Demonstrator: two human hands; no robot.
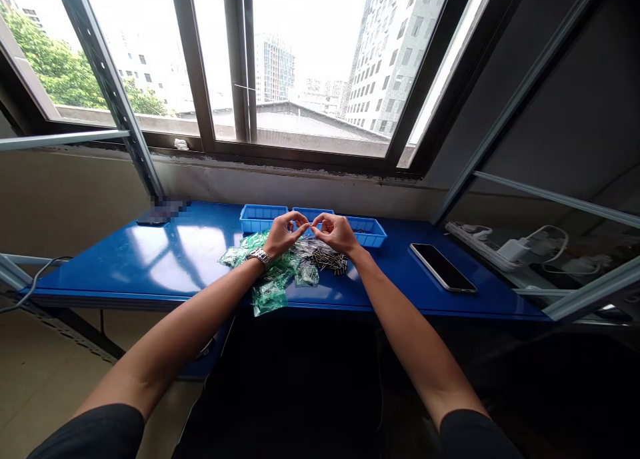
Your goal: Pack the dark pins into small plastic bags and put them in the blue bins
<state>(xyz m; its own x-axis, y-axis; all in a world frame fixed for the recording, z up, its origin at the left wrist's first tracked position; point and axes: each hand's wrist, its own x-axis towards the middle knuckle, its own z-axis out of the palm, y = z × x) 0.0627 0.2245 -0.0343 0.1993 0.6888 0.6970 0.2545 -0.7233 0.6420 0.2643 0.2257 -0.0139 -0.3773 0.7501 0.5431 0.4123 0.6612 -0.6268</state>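
Note:
My left hand [286, 234] and my right hand [336, 232] meet fingertip to fingertip above the middle of the blue table [395, 272]. Each has thumb and forefinger pinched together; whatever lies between them is too small to make out. Below and left of them are green and clear plastic packets [270, 296]. A pile of small dark and metallic pieces [331, 262] lies under my right hand. Behind the hands stand blue bins, one at the left [263, 218], one partly hidden in the middle [313, 214], and one at the right [370, 232] with small dark items inside.
A phone [443, 267] lies on the right of the table. At the far left back is a dark, blurred object [163, 212]. White chargers and cables [515, 249] sit beyond the right edge. Metal uprights [143, 156] flank the table, with a window behind.

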